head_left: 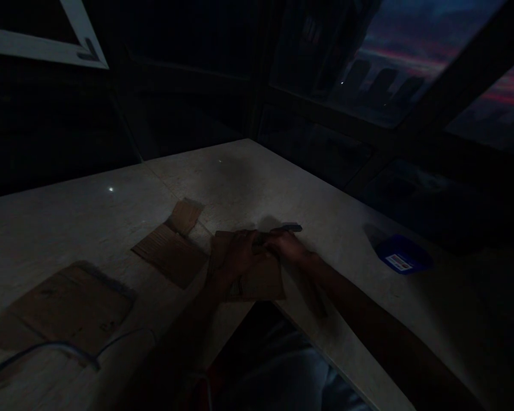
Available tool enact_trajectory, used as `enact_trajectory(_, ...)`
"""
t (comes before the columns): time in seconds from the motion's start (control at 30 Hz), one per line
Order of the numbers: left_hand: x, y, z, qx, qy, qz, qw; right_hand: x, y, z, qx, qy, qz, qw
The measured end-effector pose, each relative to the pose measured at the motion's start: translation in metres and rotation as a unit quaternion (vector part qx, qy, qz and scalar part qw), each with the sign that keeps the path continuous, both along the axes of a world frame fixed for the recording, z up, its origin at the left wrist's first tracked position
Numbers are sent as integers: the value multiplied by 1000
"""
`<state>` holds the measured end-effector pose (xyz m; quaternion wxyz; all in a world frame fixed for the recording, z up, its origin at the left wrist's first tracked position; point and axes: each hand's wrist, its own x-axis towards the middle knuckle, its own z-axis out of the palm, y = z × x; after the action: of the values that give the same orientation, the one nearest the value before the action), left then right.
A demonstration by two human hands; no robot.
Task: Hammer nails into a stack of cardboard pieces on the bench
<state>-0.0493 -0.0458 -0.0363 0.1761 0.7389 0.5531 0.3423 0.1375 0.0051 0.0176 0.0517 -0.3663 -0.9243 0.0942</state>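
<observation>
A square piece of brown cardboard (261, 282) lies at the table's near edge, under both hands. My left hand (241, 251) rests on its left part, fingers curled at the far edge and pressed on the cardboard. On the right, my right hand (285, 244) is closed near the far right edge, its fingertips close to the left ones. A small dark patch shows between the hands; I cannot make out what it is. Just beyond the right knuckles a slim grey object (293, 227) sticks out, partly hidden. Whether the right hand holds it is unclear in the dim light.
To the left lie a cut cardboard piece (171, 251) with a flap and a larger cardboard piece (72, 305). A cable (55, 346) crosses the near left. A blue plastic container (405, 254) stands on the right of the pale table (325, 211). Dark windows surround it.
</observation>
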Motion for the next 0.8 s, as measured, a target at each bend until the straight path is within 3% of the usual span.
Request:
enact_trajectory(0.13, 2, 0, 3, -11, 18, 2, 1000, 10, 3, 12, -38, 58, 31, 997)
enact_trajectory(0.27, 3, -2, 10, -22, 21, 11, 999, 15, 18, 18, -57, 118, -11, 991)
enact_trajectory(0.5, 3, -2, 0, -13, -15, 29, 999, -14, 63, -10, -144, 137, -139, 970)
enact_trajectory(0.63, 3, -1, 0, -16, -28, 27, 999, -37, 74, -23, -188, 133, -145, 962)
enact_trajectory(0.8, 3, -3, 3, -30, -30, 32, 999, -46, 75, -23, -185, 142, -139, 962)
